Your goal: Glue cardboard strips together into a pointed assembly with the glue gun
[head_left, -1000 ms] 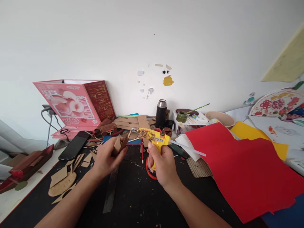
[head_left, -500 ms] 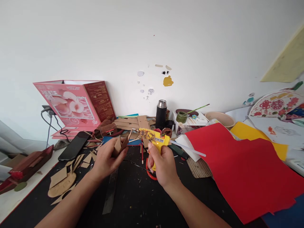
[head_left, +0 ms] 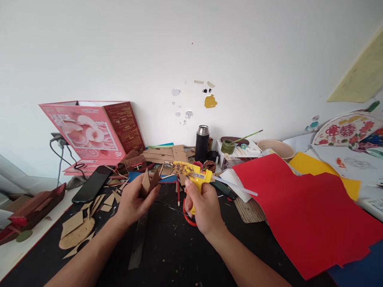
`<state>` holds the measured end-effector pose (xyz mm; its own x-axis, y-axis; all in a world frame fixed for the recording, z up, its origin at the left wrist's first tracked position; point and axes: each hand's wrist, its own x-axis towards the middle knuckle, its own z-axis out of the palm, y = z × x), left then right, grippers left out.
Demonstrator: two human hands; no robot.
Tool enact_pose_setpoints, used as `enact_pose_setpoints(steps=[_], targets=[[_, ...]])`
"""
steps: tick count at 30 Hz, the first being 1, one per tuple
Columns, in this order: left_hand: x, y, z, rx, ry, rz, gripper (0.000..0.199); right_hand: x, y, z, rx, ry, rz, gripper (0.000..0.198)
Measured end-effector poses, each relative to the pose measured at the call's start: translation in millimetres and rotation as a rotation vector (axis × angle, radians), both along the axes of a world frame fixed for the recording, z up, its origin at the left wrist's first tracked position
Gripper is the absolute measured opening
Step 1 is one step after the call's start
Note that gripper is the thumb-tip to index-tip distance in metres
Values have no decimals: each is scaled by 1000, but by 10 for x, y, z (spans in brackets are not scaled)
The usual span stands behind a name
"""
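My right hand (head_left: 205, 207) is wrapped round the handle of a yellow hot glue gun (head_left: 201, 177). A clear glue stick (head_left: 236, 185) sticks out of its back, and the stained nozzle end points left. In my left hand (head_left: 134, 201) is a small folded cardboard piece (head_left: 150, 181) with upright flaps, pinched between thumb and fingers. The nozzle tip is close to the top of these flaps; whether they touch I cannot tell. Below the glue gun, red-handled scissors (head_left: 189, 220) lie partly hidden by my right hand.
Cardboard scraps (head_left: 73, 224) and a phone (head_left: 92, 183) lie on the left. A metal ruler (head_left: 138, 243) rests in front. Behind stand a black thermos (head_left: 202, 145) and a green paint jar (head_left: 228, 147). Red sheets (head_left: 302, 215) cover the right side; a pink box (head_left: 89, 133) leans at back left.
The cardboard piece has turned slightly in my left hand, its flaps now looking more spread. The glue gun stays close to it, and the whole view has shifted a little.
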<state>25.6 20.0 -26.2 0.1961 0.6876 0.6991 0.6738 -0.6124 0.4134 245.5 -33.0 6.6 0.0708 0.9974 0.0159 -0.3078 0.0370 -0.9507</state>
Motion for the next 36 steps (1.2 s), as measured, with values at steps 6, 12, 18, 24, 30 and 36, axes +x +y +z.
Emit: enact_pose_setpoints(steps=[6, 12, 18, 24, 30, 36], targets=[[19, -19, 23, 13, -4, -6, 24, -2, -4, -8, -20, -11, -8, 65], [34, -13, 38, 62, 0, -15, 23, -2, -3, -3, -13, -23, -2, 64], [29, -17, 27, 22, -3, -10, 25, -4, -4, 15, -12, -12, -12, 63], [23, -19, 27, -21, -8, 25, 27, -9, -11, 12, -8, -8, -7, 62], [21, -25, 35, -9, -1, 9, 28, -8, -15, 25, -7, -9, -6, 60], [23, -27, 39, 27, 15, -7, 25, -9, -19, 18, -1, -19, -6, 59]])
